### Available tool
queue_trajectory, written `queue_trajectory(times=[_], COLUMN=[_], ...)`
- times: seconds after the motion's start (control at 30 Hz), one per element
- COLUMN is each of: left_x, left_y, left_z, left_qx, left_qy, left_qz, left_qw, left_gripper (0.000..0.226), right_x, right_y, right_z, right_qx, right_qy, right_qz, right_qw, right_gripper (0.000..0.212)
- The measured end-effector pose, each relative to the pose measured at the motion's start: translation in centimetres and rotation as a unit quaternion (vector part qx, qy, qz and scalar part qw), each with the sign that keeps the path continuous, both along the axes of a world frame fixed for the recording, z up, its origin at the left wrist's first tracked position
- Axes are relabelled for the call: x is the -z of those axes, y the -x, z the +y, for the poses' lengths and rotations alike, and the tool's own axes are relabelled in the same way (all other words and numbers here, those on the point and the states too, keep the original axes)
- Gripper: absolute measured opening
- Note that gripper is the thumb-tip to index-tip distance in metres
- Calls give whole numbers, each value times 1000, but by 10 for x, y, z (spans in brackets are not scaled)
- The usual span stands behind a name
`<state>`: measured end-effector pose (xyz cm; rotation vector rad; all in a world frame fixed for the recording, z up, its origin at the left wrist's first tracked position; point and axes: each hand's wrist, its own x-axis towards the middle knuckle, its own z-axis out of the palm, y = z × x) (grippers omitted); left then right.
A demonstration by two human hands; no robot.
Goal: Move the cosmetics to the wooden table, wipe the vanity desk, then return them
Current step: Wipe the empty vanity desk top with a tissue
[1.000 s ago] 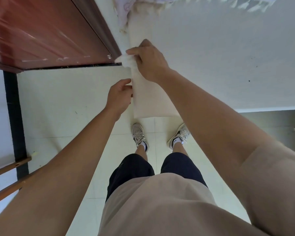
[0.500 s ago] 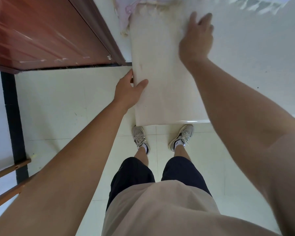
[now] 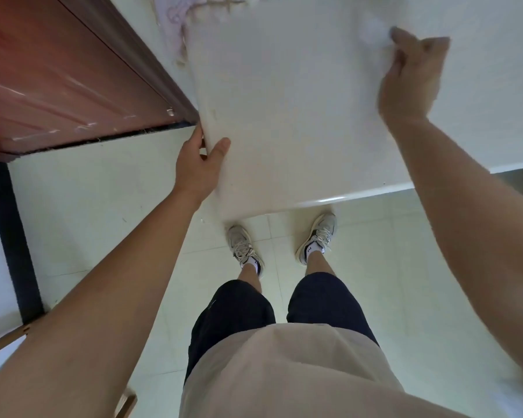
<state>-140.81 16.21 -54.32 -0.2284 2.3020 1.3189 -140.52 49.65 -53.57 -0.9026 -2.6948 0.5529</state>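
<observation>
Pale tiled floor [image 3: 88, 206] underfoot, seen straight down from the head view. White vanity table [image 3: 284, 101] stands directly ahead of the person, its glossy rounded front edge just above the toes. Table's left side runs close beside a red-brown wooden panel [image 3: 58, 86] with a shiny film on it. Lilac cloth [image 3: 175, 13] bunched at the table's far left corner, partly cut by the frame.

Left hand [image 3: 197, 167]: grip clamped on the table's left edge, thumb lying on top of the surface, fingers tucked out of sight under the edge.

Right hand [image 3: 411, 76]: out on the tabletop toward the far right, motion-blurred. Fingers curled, grip closed on a small white tissue [image 3: 373, 28] that shows as a pale wad at the fingertips, pressed to the surface. Blur hides its exact shape.

Below: two grey-white sneakers [image 3: 242, 245] apart on the tiles, toes at the table's front edge; dark shorts [image 3: 233, 312]; beige shirt [image 3: 284, 372] filling the bottom of the view. Black strip [image 3: 9, 236] runs down the floor at far left, with wooden rails [image 3: 3, 345] crossing the lower left corner.
</observation>
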Motion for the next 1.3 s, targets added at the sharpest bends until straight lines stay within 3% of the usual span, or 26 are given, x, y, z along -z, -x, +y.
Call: queue_trajectory(times=[0.1, 0.17, 0.23, 0.37, 0.5, 0.6, 0.67, 0.77, 0.83, 1.0, 1.07, 1.13, 1.2, 1.3], left_x=[2, 4, 4, 2, -6, -16, -23, -31, -35, -43, -42, -40, -36, -32], left_y=[-1, -2, -2, 2, 9, 12, 11, 9, 9, 17, 22, 25, 26, 22], left_z=[0, 0, -1, -7, -13, -19, -23, -28, -30, -36, -41, -46, -49, -49], left_qx=[-2, -7, -13, -22, -34, -88, -98, -91, -72, -40, -22, -9, -1, -4], left_qy=[-9, -10, -15, -32, -48, -74, -95, -116, -116, -117, -116, -115, -114, -132], left_qz=[6, 4, -1, -22, -72, -110, -129, -155, -161, -185, -191, -192, -192, -195], left_qw=[1000, 1000, 1000, 999, 996, 987, 982, 977, 977, 975, 974, 975, 975, 972], left_gripper=[45, 47, 49, 47, 31, 34, 38, 40, 44, 60, 65, 67, 66, 55], right_x=[-6, -4, 4, 13, 9, 10, 13, 12, 10, 2, 0, -9, -16, -16], right_y=[-53, -82, -97, -101, -113, -112, -118, -121, -115, -122, -125, -126, -122, -102], right_z=[80, 76, 38, -90, -187, -184, -165, -159, -188, -285, -285, -259, -219, -142], right_qx=[234, 258, 175, -20, -235, -277, -199, 13, 46, -221, -330, -364, -291, -31], right_qy=[4, 42, 16, -2, 5, 23, 3, 12, -1, -12, 51, 132, 156, 140], right_qz=[-44, -100, -123, -84, -62, -45, -43, -50, -90, -106, -114, -61, -10, -6], right_qw=[971, 960, 977, 996, 970, 959, 979, 999, 995, 969, 936, 920, 944, 990], right_gripper=[50, 51, 58, 68, 59, 57, 58, 59, 63, 62, 55, 48, 45, 40])
